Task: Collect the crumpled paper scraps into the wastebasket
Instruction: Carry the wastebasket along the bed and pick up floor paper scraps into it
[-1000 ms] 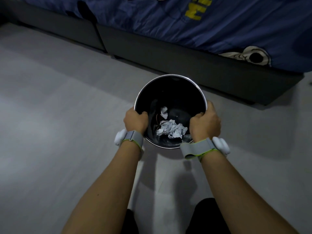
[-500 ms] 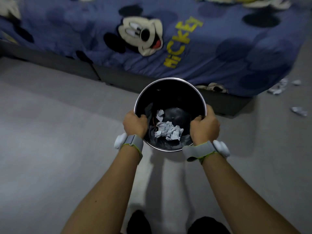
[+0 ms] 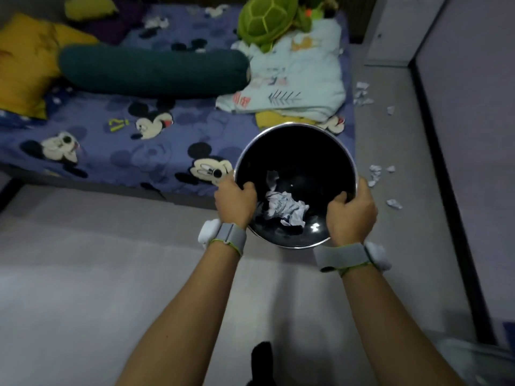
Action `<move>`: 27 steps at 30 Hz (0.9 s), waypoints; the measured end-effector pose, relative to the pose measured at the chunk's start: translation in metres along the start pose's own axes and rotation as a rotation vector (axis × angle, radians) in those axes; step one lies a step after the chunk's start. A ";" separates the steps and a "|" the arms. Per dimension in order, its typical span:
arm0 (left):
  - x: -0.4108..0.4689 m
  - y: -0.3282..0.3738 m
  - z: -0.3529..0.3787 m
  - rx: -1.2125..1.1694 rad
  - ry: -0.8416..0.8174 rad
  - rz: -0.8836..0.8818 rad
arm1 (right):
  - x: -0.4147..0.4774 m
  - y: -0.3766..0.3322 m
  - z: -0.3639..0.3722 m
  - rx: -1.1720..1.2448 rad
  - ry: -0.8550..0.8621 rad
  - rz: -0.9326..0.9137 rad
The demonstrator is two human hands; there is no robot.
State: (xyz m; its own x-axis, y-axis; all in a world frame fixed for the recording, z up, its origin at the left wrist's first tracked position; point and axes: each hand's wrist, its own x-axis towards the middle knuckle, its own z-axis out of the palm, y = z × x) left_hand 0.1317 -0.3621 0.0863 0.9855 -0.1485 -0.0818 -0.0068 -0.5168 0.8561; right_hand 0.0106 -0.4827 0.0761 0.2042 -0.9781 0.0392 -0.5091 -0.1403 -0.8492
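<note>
A round black wastebasket (image 3: 295, 146) with a silver rim is held up in front of me, above the floor and the bed's corner. My left hand (image 3: 235, 203) grips its left rim and my right hand (image 3: 351, 214) grips its right rim. Crumpled white paper (image 3: 284, 208) lies inside at the bottom. More paper scraps (image 3: 374, 174) lie on the grey floor to the right of the basket, one scrap (image 3: 394, 203) nearest my right hand, and another cluster (image 3: 362, 94) lies farther back by the bed's end.
A bed (image 3: 117, 140) with a blue cartoon-print sheet fills the upper left, carrying a dark bolster (image 3: 153, 71), yellow pillow (image 3: 25, 62), folded light blanket (image 3: 295, 79) and green turtle plush (image 3: 267, 20). A wall with dark skirting (image 3: 446, 176) runs along the right.
The view has risen and swung right, so the bed top and the floor beside the wall now show. Both hands keep holding the wastebasket, now farther right and nearer the scattered scraps.
</note>
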 end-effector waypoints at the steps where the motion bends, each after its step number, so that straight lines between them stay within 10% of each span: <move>1: -0.002 0.019 0.001 0.001 -0.027 0.040 | 0.006 -0.010 -0.015 -0.004 0.048 0.006; 12: -0.015 0.133 0.083 -0.055 -0.244 0.290 | 0.088 -0.013 -0.102 0.053 0.303 0.061; 27: 0.001 0.296 0.389 -0.086 -0.394 0.256 | 0.387 0.059 -0.197 -0.027 0.400 0.063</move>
State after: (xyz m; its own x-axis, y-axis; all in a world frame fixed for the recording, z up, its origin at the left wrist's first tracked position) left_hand 0.0653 -0.8433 0.1411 0.8144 -0.5792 -0.0359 -0.2105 -0.3524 0.9119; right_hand -0.1058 -0.9001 0.1448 -0.1666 -0.9668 0.1938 -0.5331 -0.0770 -0.8425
